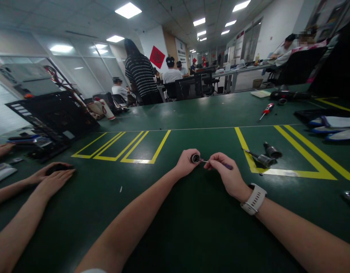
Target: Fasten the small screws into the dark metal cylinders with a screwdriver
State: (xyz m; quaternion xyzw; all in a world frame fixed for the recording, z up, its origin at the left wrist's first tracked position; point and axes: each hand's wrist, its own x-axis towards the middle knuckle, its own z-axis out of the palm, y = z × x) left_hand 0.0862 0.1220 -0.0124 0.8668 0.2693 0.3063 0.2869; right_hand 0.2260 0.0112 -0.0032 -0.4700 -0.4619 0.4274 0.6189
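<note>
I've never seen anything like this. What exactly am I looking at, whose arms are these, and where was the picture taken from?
No machine is working here. The camera sits on a person's head, looking forward and down, so the two bare arms below are their own. The left hand holds a small round dark part. The right hand, above a pale watch strap, holds a thin tool pointed at that part. On the green table are yellow lines, two metal parts and, farther back, a red screwdriver. At the left edge, another person's hands are around something dark.
</note>
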